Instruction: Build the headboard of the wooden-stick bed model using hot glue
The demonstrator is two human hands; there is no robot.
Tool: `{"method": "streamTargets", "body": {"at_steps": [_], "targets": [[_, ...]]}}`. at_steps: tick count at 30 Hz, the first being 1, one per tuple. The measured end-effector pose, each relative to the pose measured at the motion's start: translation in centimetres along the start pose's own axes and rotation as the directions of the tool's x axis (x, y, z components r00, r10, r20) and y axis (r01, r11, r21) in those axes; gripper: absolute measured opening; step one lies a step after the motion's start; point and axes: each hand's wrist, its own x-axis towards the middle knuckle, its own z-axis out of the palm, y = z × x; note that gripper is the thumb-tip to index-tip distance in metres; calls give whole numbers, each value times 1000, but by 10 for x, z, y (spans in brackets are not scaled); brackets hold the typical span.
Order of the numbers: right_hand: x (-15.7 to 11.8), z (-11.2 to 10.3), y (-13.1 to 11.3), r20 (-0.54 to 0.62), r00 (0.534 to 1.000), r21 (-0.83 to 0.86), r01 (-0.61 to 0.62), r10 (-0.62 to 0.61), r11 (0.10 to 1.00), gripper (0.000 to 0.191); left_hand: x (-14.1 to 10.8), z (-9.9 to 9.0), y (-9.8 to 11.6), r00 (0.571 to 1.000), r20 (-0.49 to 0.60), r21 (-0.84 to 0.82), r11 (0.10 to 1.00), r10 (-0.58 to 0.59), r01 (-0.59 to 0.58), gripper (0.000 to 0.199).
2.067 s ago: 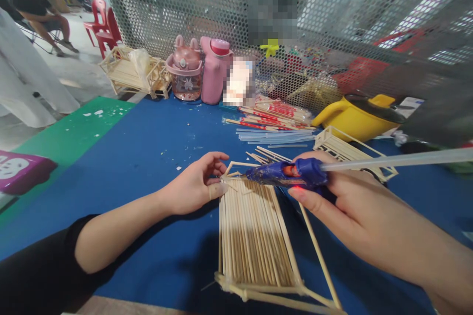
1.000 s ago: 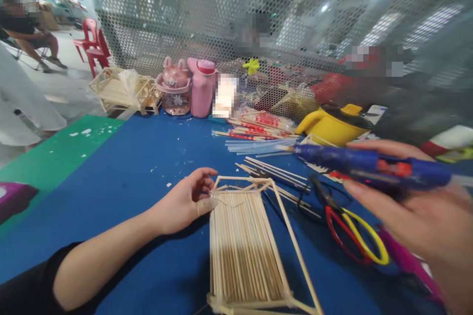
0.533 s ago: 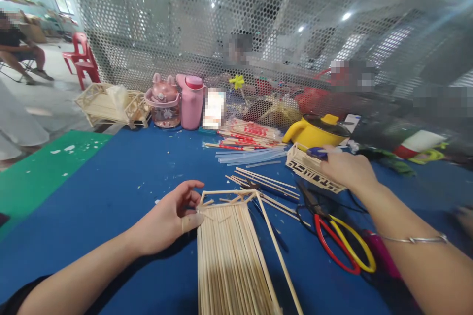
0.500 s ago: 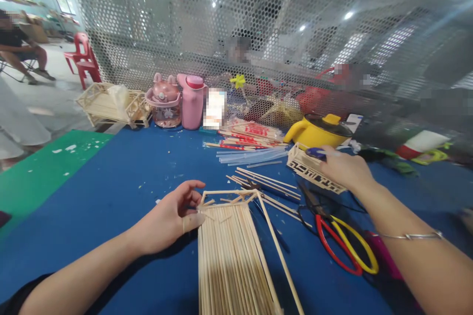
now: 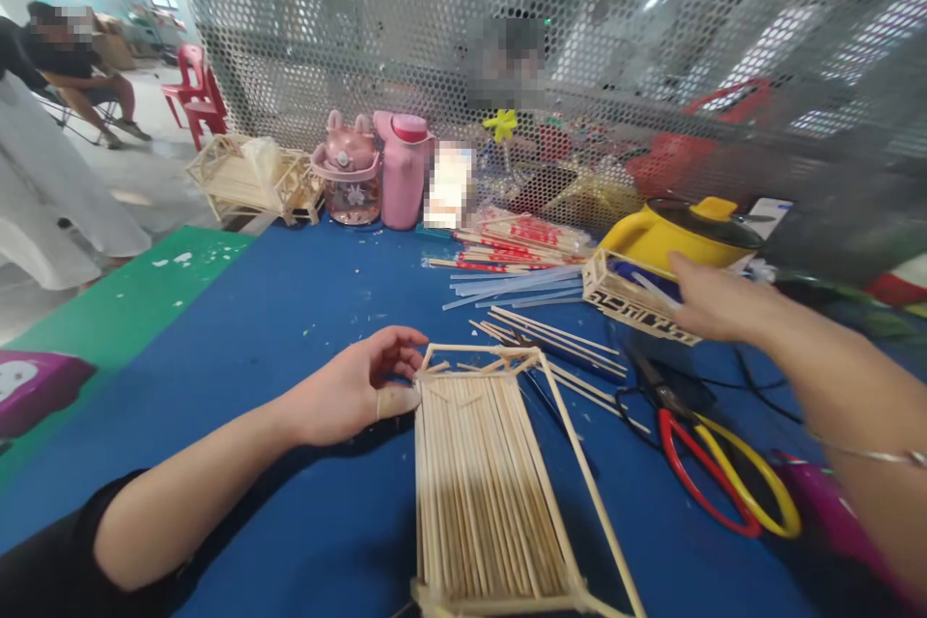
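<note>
My left hand [image 5: 362, 384] grips the upper left corner of a stick frame [image 5: 485, 473], a panel of pale wooden sticks lying on the blue table [image 5: 290, 309]. My right hand [image 5: 706, 299] is at the small wooden stick box [image 5: 637, 309] at the right, its fingers around a pale thin object beside a dark blue item in the box; what it holds is too blurred to name. Loose sticks [image 5: 557, 343] and dark pliers lie just behind the frame. Large scissors [image 5: 710, 473] with a red and a yellow handle lie to its right.
Along the back stand a wooden stick model [image 5: 250, 179], a pink jar [image 5: 351, 183], a pink bottle [image 5: 404, 179] and a yellow pot [image 5: 644, 237]. Packaged sticks [image 5: 514, 241] and clear glue sticks [image 5: 514, 285] lie before a perforated metal screen [image 5: 406, 39]. A person sits far left.
The view has shifted, showing more of the frame's near end. My right hand has moved slightly along the small box. My left hand keeps its hold on the frame's corner.
</note>
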Motion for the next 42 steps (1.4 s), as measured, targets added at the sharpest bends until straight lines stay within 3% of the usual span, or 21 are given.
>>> {"method": "streamTargets", "body": {"at_steps": [2,3,4,5,6,8,9,10,13,16,20,23,30,36,42], "targets": [[-30,-21,-14,-48,998,-56,-39,36,998,32,0,1,0,1000,-14,15,1000,1,-1,41],[-49,-32,-27,-100,995,-68,-18,11,998,27,1,2,-1,1000,-23,22,1000,5,-5,40],[-69,-42,-43,-224,971,-11,84,-84,996,23,1,3,-2,999,-32,28,1000,13,-12,39],[-89,-51,-61,-350,907,88,283,-236,955,18,1,4,-2,999,-39,32,999,20,-19,38],[-106,-57,-82,-453,802,166,505,-389,847,16,1,4,-3,999,-45,35,999,28,-26,37],[-133,-62,-122,-565,601,165,754,-565,636,25,1,5,-3,998,-53,40,999,36,-34,37],[-140,-62,-140,-507,586,165,786,-632,596,25,1,5,-3,998,-55,41,999,37,-35,37],[-144,-62,-156,-423,603,177,787,-676,592,22,1,5,-3,998,-57,42,999,37,-35,37],[-143,-60,-187,-120,704,152,709,-700,688,17,1,5,-4,997,-56,46,998,49,-46,38],[-140,-64,-198,1,739,76,671,-673,737,21,2,4,-6,996,-43,45,996,76,-75,37],[-141,-66,-195,-31,718,45,696,-695,717,20,3,2,-9,992,-31,75,990,122,-120,33],[-139,-63,-183,-91,708,116,706,-700,699,18,2,2,-8,990,-39,127,983,137,-131,28],[-132,-54,-160,-184,801,318,596,-569,737,17,0,6,-7,985,-117,246,964,130,-98,20],[-139,-55,-172,-249,834,130,532,-492,836,21,0,12,-11,970,-209,214,974,120,-75,16],[-137,-52,-178,-284,834,71,511,-474,857,25,0,12,-9,968,-218,243,968,121,-66,15]]}}
